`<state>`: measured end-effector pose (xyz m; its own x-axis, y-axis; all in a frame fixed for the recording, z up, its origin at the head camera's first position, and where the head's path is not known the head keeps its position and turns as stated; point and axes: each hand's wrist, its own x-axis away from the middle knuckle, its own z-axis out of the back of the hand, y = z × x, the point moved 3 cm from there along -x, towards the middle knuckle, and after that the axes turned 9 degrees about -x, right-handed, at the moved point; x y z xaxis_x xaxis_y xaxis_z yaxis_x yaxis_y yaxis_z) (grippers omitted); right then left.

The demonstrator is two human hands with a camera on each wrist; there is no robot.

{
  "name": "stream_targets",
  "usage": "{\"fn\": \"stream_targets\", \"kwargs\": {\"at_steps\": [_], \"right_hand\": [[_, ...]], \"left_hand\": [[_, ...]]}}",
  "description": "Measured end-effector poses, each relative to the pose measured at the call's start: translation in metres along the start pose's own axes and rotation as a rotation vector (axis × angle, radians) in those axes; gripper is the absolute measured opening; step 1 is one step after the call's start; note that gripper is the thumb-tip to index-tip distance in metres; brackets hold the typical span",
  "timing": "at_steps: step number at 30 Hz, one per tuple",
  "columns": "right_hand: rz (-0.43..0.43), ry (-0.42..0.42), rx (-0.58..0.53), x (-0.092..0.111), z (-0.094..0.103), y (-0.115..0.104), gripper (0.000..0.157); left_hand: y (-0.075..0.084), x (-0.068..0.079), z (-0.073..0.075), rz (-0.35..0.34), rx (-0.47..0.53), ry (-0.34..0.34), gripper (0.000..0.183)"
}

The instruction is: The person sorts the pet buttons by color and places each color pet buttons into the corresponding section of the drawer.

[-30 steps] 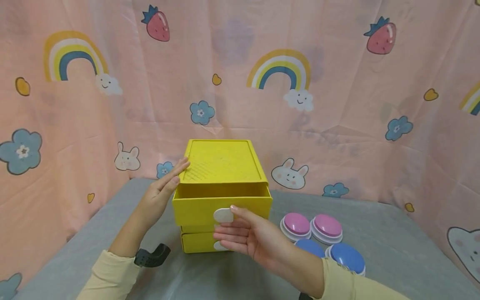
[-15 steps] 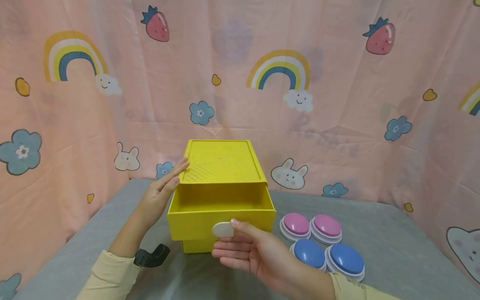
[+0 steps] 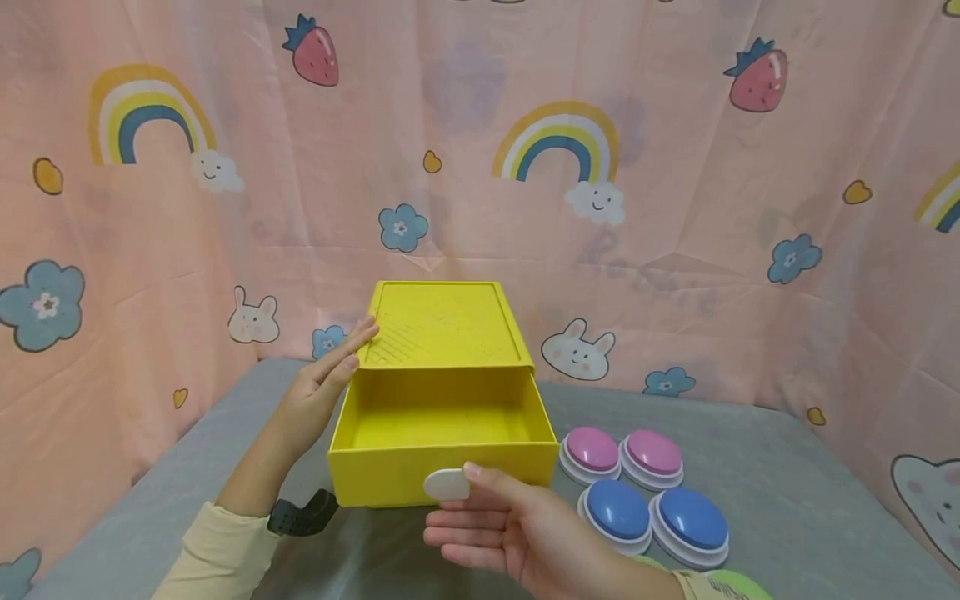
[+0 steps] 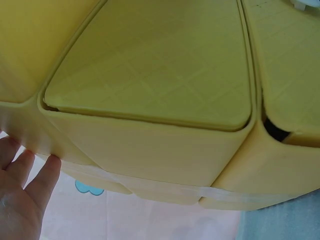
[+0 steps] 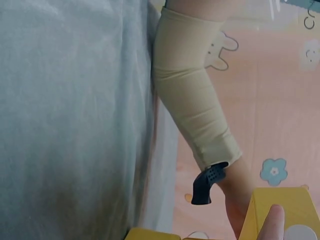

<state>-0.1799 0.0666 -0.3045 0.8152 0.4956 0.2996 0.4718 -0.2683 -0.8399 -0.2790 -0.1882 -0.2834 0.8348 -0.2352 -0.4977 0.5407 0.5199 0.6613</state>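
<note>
A yellow drawer box stands on the table, its upper drawer pulled far out and bare inside. My right hand pinches the white drawer handle at its right edge, thumb in front; the other fingers stretch out below it. In the right wrist view one finger shows beside the handle. My left hand rests with straight fingers against the box's left side. In the left wrist view, its fingertips touch the yellow wall. The lower drawer is mostly hidden.
To the right of the box sit two pink push buttons and two blue push buttons on white bases. Green ones show partly behind the right sleeve. A pink printed curtain hangs behind the grey-covered table.
The upper drawer has slid toward me, from slightly open to far out, with my right hand moving along on its handle. My left hand has stayed on the box's side.
</note>
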Motion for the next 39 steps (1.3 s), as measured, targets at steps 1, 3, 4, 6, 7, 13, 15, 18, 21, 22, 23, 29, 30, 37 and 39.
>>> {"fn": "stream_targets", "kwargs": {"at_steps": [1,3,4,6,7,13,15,18,21,22,23,29,30,37,39], "right_hand": [[-0.004,0.004,0.001,0.001,0.000,0.001,0.066],[-0.011,0.007,0.001,0.003,0.000,0.002,0.065],[-0.015,0.008,-0.001,0.004,0.000,0.002,0.065],[-0.029,0.013,-0.013,0.006,-0.001,0.004,0.064],[-0.034,0.014,-0.020,0.007,-0.001,0.004,0.064],[-0.055,0.007,-0.056,0.009,0.000,0.007,0.065],[-0.056,0.002,-0.058,0.009,0.000,0.008,0.065],[-0.055,0.004,-0.053,0.010,0.001,0.009,0.065],[-0.054,0.008,-0.042,0.010,0.001,0.011,0.066],[-0.053,0.010,-0.036,0.010,0.002,0.012,0.067],[-0.052,0.010,-0.029,0.010,0.002,0.012,0.067],[-0.079,0.038,0.103,0.014,0.002,0.009,0.062],[-0.083,0.042,0.134,0.017,0.002,0.008,0.061],[0.142,-0.065,0.112,0.041,0.014,-0.020,0.040],[0.272,-0.115,0.104,0.048,0.023,-0.033,0.034]], "left_hand": [[0.000,0.000,0.000,-0.002,0.000,0.001,0.046],[-0.001,0.000,0.000,-0.006,0.003,0.004,0.046],[-0.001,0.001,0.000,-0.008,0.003,0.006,0.046],[-0.001,0.001,0.000,-0.015,0.006,0.009,0.046],[-0.001,0.001,0.000,-0.017,0.005,0.010,0.046],[-0.001,0.001,0.000,-0.024,0.002,0.009,0.046],[-0.001,0.001,0.000,-0.024,0.001,0.008,0.046],[-0.001,0.001,0.000,-0.024,-0.001,0.006,0.046],[-0.001,0.001,0.000,-0.022,-0.002,0.006,0.046],[-0.001,0.001,0.000,-0.021,-0.002,0.006,0.046],[-0.001,0.001,-0.001,-0.020,-0.001,0.006,0.046],[-0.002,0.001,-0.002,-0.016,0.014,-0.004,0.046],[-0.003,0.001,-0.002,-0.017,0.017,-0.006,0.046],[-0.002,0.001,-0.001,-0.026,0.017,-0.002,0.046],[-0.001,0.001,-0.001,-0.024,0.016,-0.001,0.046]]}}
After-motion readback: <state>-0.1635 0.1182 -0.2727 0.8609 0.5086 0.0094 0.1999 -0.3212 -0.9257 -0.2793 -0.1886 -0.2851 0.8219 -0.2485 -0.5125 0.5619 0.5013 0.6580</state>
